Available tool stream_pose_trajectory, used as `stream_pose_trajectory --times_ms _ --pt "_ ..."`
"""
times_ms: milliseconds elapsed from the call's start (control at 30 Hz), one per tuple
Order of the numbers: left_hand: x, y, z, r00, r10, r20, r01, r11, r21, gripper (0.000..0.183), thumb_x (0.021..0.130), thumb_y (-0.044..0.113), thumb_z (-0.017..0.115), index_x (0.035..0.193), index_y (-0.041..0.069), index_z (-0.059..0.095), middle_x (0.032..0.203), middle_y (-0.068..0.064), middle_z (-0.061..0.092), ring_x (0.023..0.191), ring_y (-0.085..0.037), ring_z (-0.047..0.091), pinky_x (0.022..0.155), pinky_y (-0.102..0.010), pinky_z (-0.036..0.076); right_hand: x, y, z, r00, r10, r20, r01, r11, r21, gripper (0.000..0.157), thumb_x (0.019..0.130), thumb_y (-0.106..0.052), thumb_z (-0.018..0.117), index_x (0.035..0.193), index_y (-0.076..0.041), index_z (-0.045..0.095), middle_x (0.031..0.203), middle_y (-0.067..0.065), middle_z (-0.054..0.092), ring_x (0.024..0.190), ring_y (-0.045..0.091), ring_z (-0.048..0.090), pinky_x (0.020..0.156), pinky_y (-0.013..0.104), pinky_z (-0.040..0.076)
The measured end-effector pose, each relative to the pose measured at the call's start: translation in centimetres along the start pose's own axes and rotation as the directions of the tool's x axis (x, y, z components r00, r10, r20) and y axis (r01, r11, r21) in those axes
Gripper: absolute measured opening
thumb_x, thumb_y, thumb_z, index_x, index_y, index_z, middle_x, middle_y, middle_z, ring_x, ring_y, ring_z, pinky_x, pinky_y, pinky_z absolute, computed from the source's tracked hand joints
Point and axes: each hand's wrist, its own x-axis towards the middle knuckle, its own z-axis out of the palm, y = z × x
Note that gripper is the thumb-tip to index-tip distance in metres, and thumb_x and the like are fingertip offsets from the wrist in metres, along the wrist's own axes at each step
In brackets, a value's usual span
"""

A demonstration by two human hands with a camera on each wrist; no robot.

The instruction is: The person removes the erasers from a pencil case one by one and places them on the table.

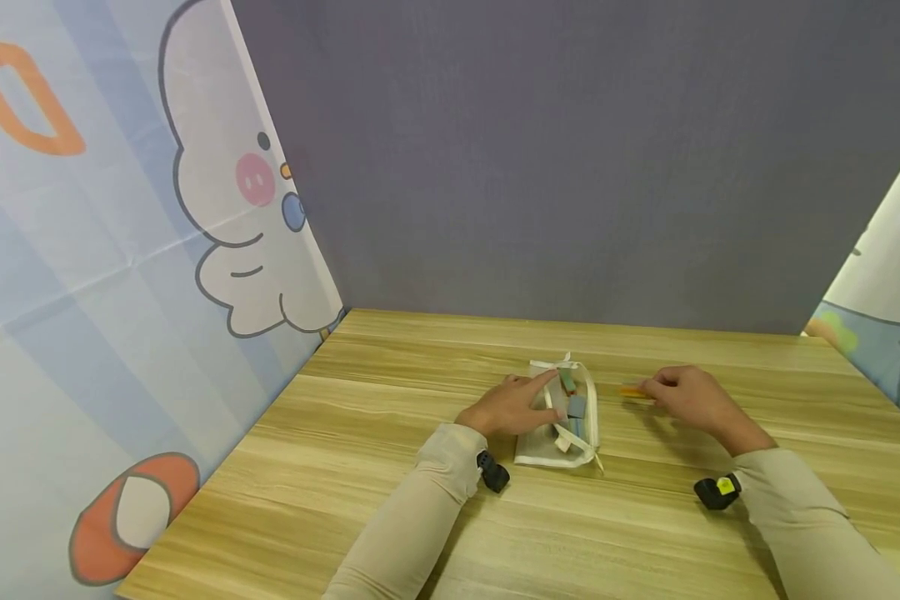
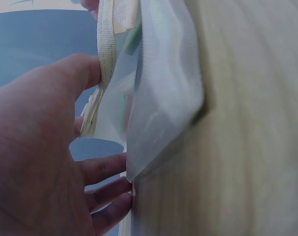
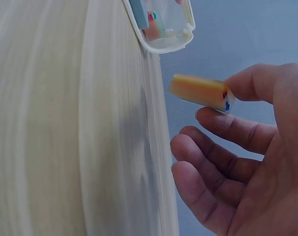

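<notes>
A white mesh zip pouch [image 1: 532, 450] lies on the wooden table with its zippered mouth spread. My left hand [image 1: 516, 406] reaches over its left side, thumb and index finger far apart and fairly straight against the zipper edge. In the left wrist view the other fingers rest beside the mesh pouch [image 2: 161, 98]. Inside are a green piece [image 1: 567, 381], a grey block [image 1: 576, 407] and a blue piece [image 1: 577, 428]. My right hand [image 1: 693, 400] pinches a small yellow-orange block [image 3: 198, 91] with dark marks on one end, right of the pouch and apart from it.
The wood-grain table [image 1: 390, 500] spreads around the pouch on all sides. A grey partition [image 1: 570, 167] stands along its back edge. Printed cartoon sheets [image 1: 120, 292] hang at the left and right. A zipper pull [image 1: 598, 462] dangles at the pouch's near end.
</notes>
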Motion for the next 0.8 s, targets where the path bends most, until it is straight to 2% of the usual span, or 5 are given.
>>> stream_pose_trajectory --times_ms 367,533,800 --pt "0.0 -0.1 0.1 1.0 0.005 -0.001 -0.005 1.0 -0.004 0.073 0.1 0.061 0.048 0.161 0.037 0.017 0.157 0.004 0.038 0.145 -0.027 0.032 0.108 -0.05 0.039 -0.1 0.9 -0.3 1.0 0.026 -0.004 -0.026 0.999 -0.02 0.041 0.105 -0.037 0.051 0.092 -0.004 0.071 0.082 0.005 0.068 0.064 0.019 0.054 0.052 0.032 0.04" --pt "-0.1 0.0 0.0 1.0 0.001 0.002 -0.001 1.0 -0.015 0.072 0.1 0.059 0.048 0.162 0.036 0.018 0.157 0.003 0.038 0.144 -0.026 0.033 0.108 -0.049 0.04 -0.2 1.2 -0.5 0.999 0.036 0.004 -0.036 0.999 -0.022 0.041 0.105 -0.037 0.05 0.092 -0.004 0.07 0.083 0.005 0.069 0.067 0.018 0.059 0.052 0.033 0.043" --pt "0.0 0.0 0.0 1.0 0.014 0.004 -0.014 1.0 -0.015 0.071 0.101 0.058 0.047 0.162 0.033 0.02 0.157 0.003 0.039 0.144 -0.027 0.034 0.108 -0.048 0.039 -0.1 1.7 -0.8 0.997 0.077 0.006 -0.076 0.997 -0.023 0.041 0.105 -0.036 0.049 0.094 -0.003 0.071 0.08 0.004 0.067 0.063 0.019 0.053 0.051 0.032 0.042"
